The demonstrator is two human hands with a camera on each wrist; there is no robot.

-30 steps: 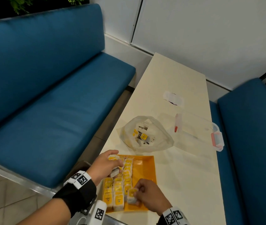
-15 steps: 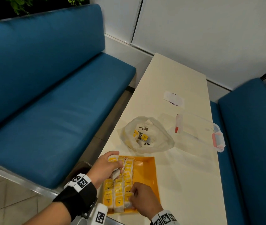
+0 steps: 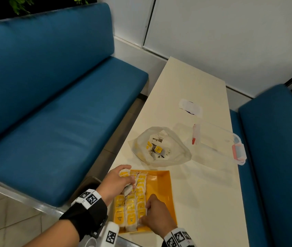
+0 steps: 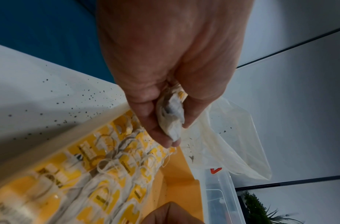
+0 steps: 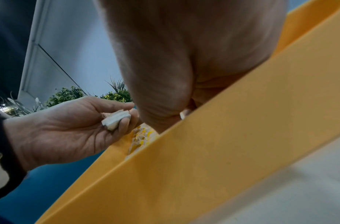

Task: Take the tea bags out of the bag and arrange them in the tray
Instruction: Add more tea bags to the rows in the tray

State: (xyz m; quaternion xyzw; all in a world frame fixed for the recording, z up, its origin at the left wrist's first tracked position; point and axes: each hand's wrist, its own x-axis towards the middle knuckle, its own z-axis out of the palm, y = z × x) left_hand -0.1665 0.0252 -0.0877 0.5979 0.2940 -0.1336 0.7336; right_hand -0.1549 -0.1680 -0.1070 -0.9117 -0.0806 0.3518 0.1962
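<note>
I am mid-arranging: my left hand [image 3: 118, 182] clutches spare tea bags [image 4: 172, 115] over the tray [image 3: 161, 186] while my right hand [image 3: 156, 217], fingers curled, seats one in the near row; next, I judge, feed another across.

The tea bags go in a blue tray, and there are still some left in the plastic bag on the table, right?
Not quite: the tray is orange-yellow, not blue. The head view shows it, and the right wrist view shows its orange wall up close. Only the benches are blue. The rest is right: some tea bags still sit in the plastic bag on the table.
</note>
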